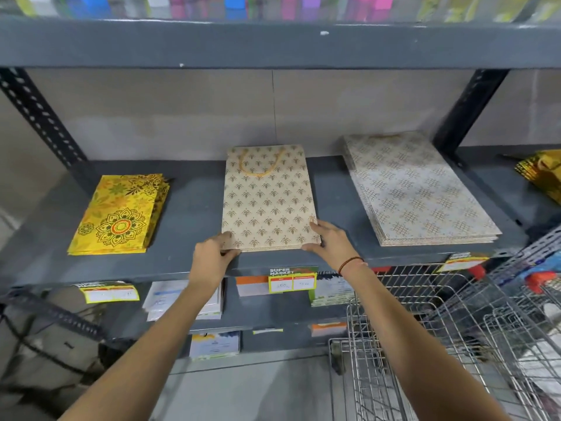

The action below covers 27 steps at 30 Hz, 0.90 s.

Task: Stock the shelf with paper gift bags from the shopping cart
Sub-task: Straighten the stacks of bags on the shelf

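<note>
Cream gift bags (268,197) printed with gold motifs lie flat in a small stack at the centre of the grey metal shelf (194,208), yellow cord handle (261,165) toward 12 o'clock. The left hand (212,258) grips the stack's corner at 7 o'clock, thumb beneath the edge and fingers curled over it. The right hand (329,241) rests at the 5 o'clock corner, fingers extended almost flat along the side edge, thumb against the front; it presses rather than clasps. A red thread bracelet (350,264) circles the right wrist. At 9 o'clock from the stack, apart from it, lies a pile of yellow mandala-print bags (120,214); at 3 o'clock, a larger pile of pale lattice-print bags (416,189). A price label (292,282) hangs from the shelf lip at 6 o'clock. The wire shopping cart (425,344) stands at 4 o'clock.
</note>
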Motion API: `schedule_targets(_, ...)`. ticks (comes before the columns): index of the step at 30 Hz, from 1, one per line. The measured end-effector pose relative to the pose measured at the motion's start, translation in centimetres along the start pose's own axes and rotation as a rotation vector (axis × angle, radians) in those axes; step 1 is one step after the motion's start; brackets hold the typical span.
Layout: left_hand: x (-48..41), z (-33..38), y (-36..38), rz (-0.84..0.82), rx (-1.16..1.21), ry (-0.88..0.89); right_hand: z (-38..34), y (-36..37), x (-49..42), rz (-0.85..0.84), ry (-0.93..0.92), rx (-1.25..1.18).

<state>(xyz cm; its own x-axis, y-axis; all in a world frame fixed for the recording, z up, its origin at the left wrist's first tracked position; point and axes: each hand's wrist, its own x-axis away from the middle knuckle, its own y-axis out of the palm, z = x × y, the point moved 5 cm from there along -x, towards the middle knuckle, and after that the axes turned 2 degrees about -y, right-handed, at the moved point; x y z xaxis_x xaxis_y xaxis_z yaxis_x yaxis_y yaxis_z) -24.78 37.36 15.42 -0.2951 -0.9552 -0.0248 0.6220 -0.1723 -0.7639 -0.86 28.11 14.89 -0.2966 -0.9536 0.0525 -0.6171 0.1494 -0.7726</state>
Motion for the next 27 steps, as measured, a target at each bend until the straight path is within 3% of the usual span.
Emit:
schedule_targets(13,0.0,-0.6,-0.4,-0.018,-0.003,0.016,0.5,-0.2,0.2,0.038,-0.005,-0.062)
schedule_targets(27,-3.4,-1.5,-1.2,-0.334,-0.082,0.004,1.0,-0.2,-0.1,0.014,0.12,-0.188)
